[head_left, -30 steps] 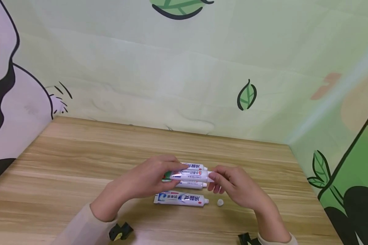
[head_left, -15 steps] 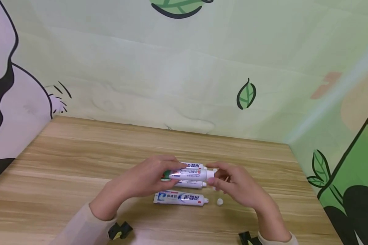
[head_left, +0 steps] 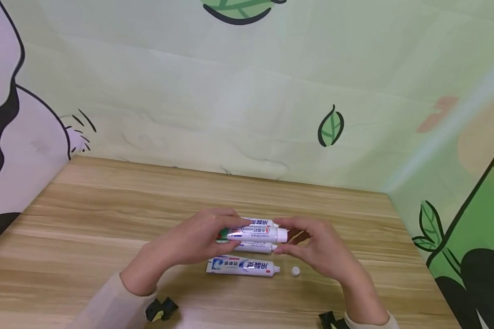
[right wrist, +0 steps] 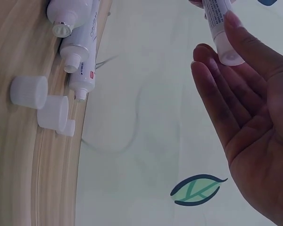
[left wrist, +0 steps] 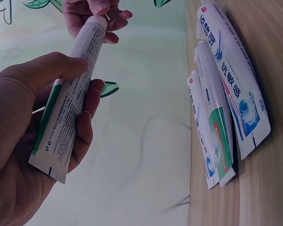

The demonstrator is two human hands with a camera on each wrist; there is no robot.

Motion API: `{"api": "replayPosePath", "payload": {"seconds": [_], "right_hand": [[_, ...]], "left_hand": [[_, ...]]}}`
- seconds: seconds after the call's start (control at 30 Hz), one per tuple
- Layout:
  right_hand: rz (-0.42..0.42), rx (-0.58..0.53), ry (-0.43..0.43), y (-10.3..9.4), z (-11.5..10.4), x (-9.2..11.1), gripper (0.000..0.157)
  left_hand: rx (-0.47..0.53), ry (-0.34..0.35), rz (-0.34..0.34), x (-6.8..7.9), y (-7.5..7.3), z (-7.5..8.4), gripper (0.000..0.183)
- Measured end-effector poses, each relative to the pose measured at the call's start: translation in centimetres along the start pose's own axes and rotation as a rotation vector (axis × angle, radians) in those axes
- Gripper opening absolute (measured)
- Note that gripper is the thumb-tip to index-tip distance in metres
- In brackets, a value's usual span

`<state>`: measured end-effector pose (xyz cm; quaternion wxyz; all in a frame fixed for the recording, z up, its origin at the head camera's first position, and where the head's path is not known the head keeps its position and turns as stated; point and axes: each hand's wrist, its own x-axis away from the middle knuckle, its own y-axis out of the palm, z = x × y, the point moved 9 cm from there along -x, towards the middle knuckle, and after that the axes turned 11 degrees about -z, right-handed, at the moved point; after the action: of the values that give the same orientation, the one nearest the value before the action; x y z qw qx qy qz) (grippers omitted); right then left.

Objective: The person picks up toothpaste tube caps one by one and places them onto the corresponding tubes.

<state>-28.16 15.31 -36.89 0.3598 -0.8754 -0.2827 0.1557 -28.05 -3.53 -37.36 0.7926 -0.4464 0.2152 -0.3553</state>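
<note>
My left hand [head_left: 206,235] grips a white and green toothpaste tube [head_left: 253,234] above the table, thumb on one face and fingers behind it, as the left wrist view shows. A white cap [head_left: 282,235] sits on the tube's right end. Around that end my right hand [head_left: 321,249] is held with thumb and fingers spread; in the right wrist view its thumb overlaps the tube's side, and the fingers [right wrist: 210,89] stretch past the cap. Below lie three more toothpaste tubes side by side, a blue and white one [head_left: 243,266] nearest, their nozzles bare.
Three loose white caps stand by the nozzles: a near cap [right wrist: 28,92], a middle cap [right wrist: 53,113] and a far, smaller-looking cap [right wrist: 67,128]. The wooden table [head_left: 119,201] meets a printed cloth backdrop [head_left: 181,100] behind and at both sides.
The right thumb and fingers have come away from the cap end and spread apart. The left hand and its tube have hardly moved; the cap end now shows more fully.
</note>
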Motion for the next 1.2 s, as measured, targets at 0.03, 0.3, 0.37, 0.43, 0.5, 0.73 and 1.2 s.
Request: {"api": "replayPosePath", "payload": {"seconds": [0.03, 0.3, 0.37, 0.43, 0.5, 0.73, 1.2], "right_hand": [[0.006, 0.003, 0.005, -0.02, 0.02, 0.01, 0.047], [0.025, 0.011, 0.054, -0.1, 0.33, 0.05, 0.03], [0.024, 0.014, 0.052, -0.1, 0.33, 0.01, 0.029], [0.02, 0.019, 0.05, -0.09, 0.33, -0.01, 0.028], [0.016, 0.02, 0.047, -0.08, 0.32, -0.03, 0.027], [-0.004, 0.017, 0.028, -0.02, 0.34, -0.05, 0.026], [-0.043, 0.024, 0.027, 0.22, 0.49, -0.18, 0.022]], "left_hand": [[0.002, 0.0, 0.0, -0.01, 0.0, 0.0, 0.042], [0.013, 0.004, -0.005, -0.04, 0.03, -0.01, 0.041], [0.011, 0.006, -0.006, -0.08, 0.06, -0.03, 0.042], [0.003, 0.007, -0.005, -0.07, 0.05, -0.01, 0.042], [-0.007, 0.006, -0.006, -0.05, 0.05, 0.03, 0.041], [-0.028, 0.003, -0.014, -0.05, 0.11, 0.09, 0.043], [-0.021, 0.021, -0.035, -0.14, 0.34, -0.01, 0.044]]}}
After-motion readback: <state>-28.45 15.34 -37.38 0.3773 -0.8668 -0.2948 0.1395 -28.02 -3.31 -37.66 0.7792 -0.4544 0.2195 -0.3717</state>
